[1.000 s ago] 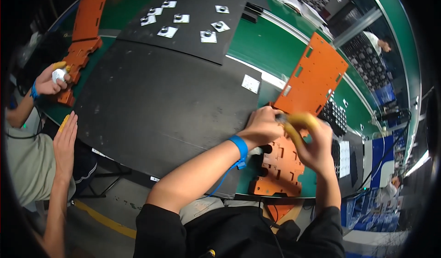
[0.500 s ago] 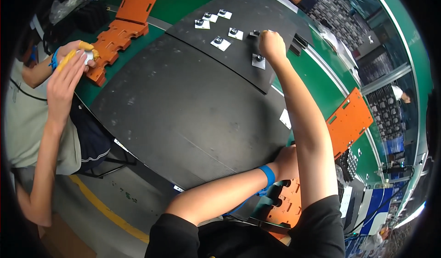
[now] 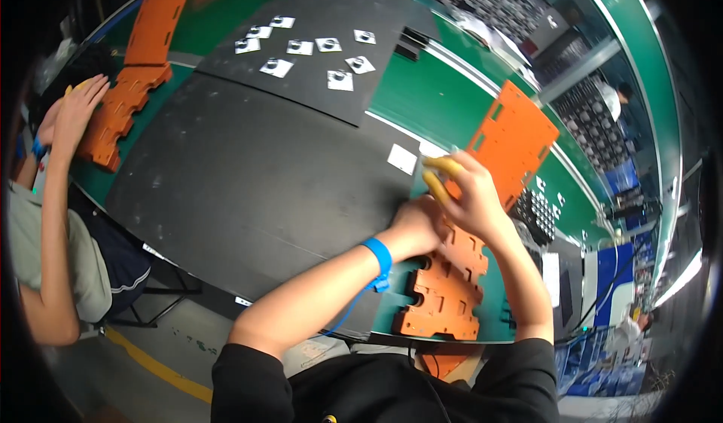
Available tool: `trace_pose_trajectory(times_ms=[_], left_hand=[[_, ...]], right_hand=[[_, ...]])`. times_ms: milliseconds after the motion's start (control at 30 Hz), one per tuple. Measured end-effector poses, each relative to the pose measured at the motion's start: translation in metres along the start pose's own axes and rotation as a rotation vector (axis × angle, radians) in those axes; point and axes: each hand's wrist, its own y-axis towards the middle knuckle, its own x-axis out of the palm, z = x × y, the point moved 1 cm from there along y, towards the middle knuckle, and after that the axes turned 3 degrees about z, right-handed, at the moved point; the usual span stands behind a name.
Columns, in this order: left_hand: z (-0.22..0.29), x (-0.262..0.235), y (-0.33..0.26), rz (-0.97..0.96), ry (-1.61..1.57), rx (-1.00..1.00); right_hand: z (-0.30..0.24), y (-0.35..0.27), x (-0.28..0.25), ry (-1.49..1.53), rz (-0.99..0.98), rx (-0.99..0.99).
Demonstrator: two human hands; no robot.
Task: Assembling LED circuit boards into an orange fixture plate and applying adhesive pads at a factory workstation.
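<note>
My right hand [image 3: 473, 197] is above the orange notched fixture [image 3: 440, 302], beside my left hand. Yellow covers sit on its thumb and a finger, which are spread apart with nothing visible between them. My left hand [image 3: 419, 226], with a blue strap round its wrist, reaches to the fixture's upper part; its fingers are hidden. A white square card [image 3: 402, 159] lies on the black mat [image 3: 256, 174] just beyond the hands. Farther off, several white squares, each bearing a dark round part [image 3: 340, 79], are scattered on the mat.
A flat orange panel [image 3: 520, 133] rises behind the fixture. Beside it is a black tray of small parts [image 3: 536, 216]. Dark blocks [image 3: 411, 42] sit by the far mat's edge. At left, a co-worker's hands [image 3: 75, 110] are near another orange fixture [image 3: 113, 125].
My right hand has come back from the far mat to beside my left hand, opening from a closed shape. The view has shifted, uncovering more white squares and the fixture. The co-worker's hands moved slightly.
</note>
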Motion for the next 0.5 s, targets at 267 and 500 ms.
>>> trace_pose_trajectory(times_ms=[267,500], left_hand=[[0.007,0.0,0.002,0.143,-0.089,0.138],[0.012,0.003,0.004,0.128,-0.039,0.122]], right_hand=[[0.012,-0.241,-0.028,0.307,0.354,0.779],[-0.038,-0.312,0.002,0.504,0.703,1.002]])
